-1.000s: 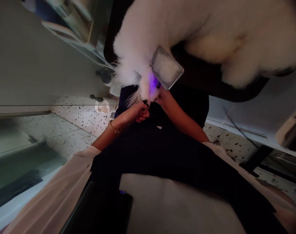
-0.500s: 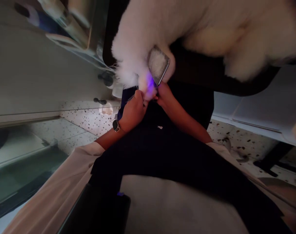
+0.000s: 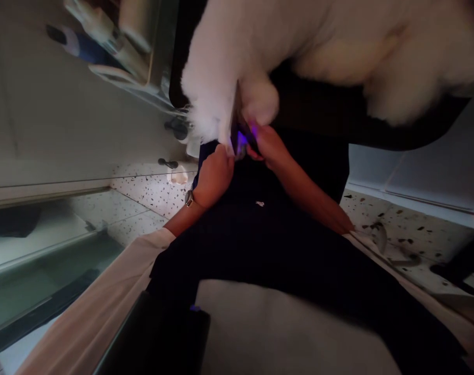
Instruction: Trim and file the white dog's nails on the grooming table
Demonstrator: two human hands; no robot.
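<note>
**Brush at a white dog's leg**

Head view: left hand (image 3: 214,174) closed around the white dog's leg (image 3: 221,112); right hand (image 3: 268,146) gripping the brush (image 3: 239,136), edge-on against the fur, purple glow at its handle; speckled floor (image 3: 143,195) beneath.

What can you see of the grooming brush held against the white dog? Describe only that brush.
The brush shows edge-on as a thin dark slab, tilted near upright and pushed into the white fur of a leg. A purple light glows at its lower end. The right hand grips it from the right; the left hand sits just below. Its bristle face is hidden.
</note>
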